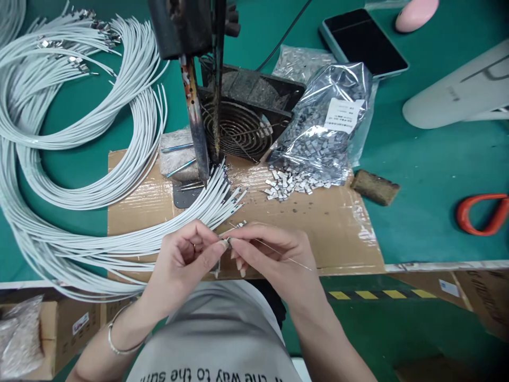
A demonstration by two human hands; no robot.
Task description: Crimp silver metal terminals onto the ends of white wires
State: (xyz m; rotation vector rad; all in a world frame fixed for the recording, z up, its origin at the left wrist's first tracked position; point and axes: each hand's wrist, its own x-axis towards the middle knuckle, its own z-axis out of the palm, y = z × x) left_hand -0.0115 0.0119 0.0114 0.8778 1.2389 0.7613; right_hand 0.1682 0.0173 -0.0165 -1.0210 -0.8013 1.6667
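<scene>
My left hand [191,252] and my right hand [274,249] meet at the cardboard's front edge, thumbs and forefingers pinched together. Between the fingertips sits a tiny metal piece [228,240], mostly covered by them. A thin silvery wire [292,259] passes through my right hand and sticks out past its back. Several small metal terminals [240,224] show just beyond the right forefinger. Long white cables [175,241] run behind and beneath my left hand, their ends fanned out in front of the soldering iron [194,116], which points down from a dark stand.
A black fan [238,124] stands behind the iron. To its right, loose metal terminals [294,181] spill from a clear bag [326,127] beside a brown block [375,187]. Coiled white cables [139,122] fill the left. Farther right are a phone [363,42] and orange-handled tool [479,215].
</scene>
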